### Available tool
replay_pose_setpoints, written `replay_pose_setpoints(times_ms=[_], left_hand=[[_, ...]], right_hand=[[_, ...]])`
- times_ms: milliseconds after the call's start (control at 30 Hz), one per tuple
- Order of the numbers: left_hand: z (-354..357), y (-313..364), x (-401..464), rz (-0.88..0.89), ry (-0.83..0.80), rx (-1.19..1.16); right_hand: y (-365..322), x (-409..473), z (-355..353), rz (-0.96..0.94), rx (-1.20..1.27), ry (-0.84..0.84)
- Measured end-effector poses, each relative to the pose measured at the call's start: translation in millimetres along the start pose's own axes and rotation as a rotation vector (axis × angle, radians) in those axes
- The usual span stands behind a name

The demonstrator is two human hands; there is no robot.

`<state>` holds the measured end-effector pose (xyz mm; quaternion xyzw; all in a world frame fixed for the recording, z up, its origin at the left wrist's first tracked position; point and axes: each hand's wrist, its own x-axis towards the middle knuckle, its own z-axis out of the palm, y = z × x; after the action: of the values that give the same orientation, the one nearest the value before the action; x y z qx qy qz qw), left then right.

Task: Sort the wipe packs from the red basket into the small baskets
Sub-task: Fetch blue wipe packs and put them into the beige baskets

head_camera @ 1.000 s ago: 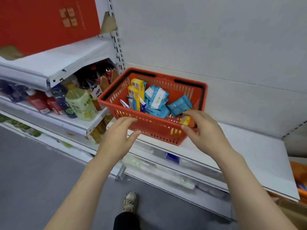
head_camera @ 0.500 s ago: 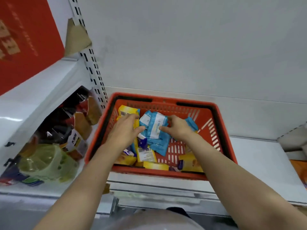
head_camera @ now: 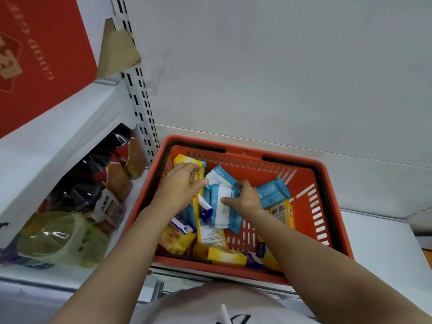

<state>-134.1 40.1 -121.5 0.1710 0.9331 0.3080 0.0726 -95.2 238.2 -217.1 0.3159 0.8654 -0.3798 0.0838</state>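
R hand (head_camera: 245,198) pinches a blue-white wipe pack (head_camera: 222,210) mid red basket (head_camera: 332,206). L hand (head_camera: 180,190), fingers straight, lies on a yellow pack (head_camera: 190,163) nr basket's far-left corner.

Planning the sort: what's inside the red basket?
The red basket holds blue wipe packs and yellow packs, piled loosely. The right hand grips a blue-and-white pack; the left hand rests on the pile. Packs beneath hands and pile are hidden.

Shop aisle, white slotted shelving (head_camera: 142,106), bottled drinks (head_camera: 70,239) on a shelf, red shopping basket (head_camera: 327,206)
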Motion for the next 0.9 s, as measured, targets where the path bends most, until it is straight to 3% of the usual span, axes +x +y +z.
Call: replay_pose_setpoints(times_ms=[133, 367, 533, 667, 767, 833, 900], left_hand=[[3.2, 0.3, 1.1, -0.021, 0.011, -0.016], [2.5, -0.8, 1.5, -0.012, 0.038, -0.093], [-3.9, 0.5, 1.9, -0.111, 0.102, -0.284], [-3.1, 10.0, 3.2, -0.342, -0.159, -0.595], [-1.9, 15.3, 0.6, -0.421, -0.324, -0.975], [-1.3, 18.5, 0.7, -0.453, -0.325, -1.208], [0.4, 23.0, 1.4, -0.454, -0.232, -1.272]], right_hand=[[-0.9, 0.0, 7.4, 0.02, 0.094, 0.111], [-5.7, -8.6, -5.1, 0.057, 0.194, -0.166], [-21.0, -31.1, -50.0, 0.034, 0.486, -0.255], [-31.7, -58.7, -67.9, -0.073, 0.71, -0.291], [-40.3, -75.7, -70.2, -0.136, 0.761, -0.287], [-43.1, -86.5, -68.4, -0.167, 0.739, -0.306], [-44.2, -95.9, -65.0, -0.155, 0.747, -0.294]])
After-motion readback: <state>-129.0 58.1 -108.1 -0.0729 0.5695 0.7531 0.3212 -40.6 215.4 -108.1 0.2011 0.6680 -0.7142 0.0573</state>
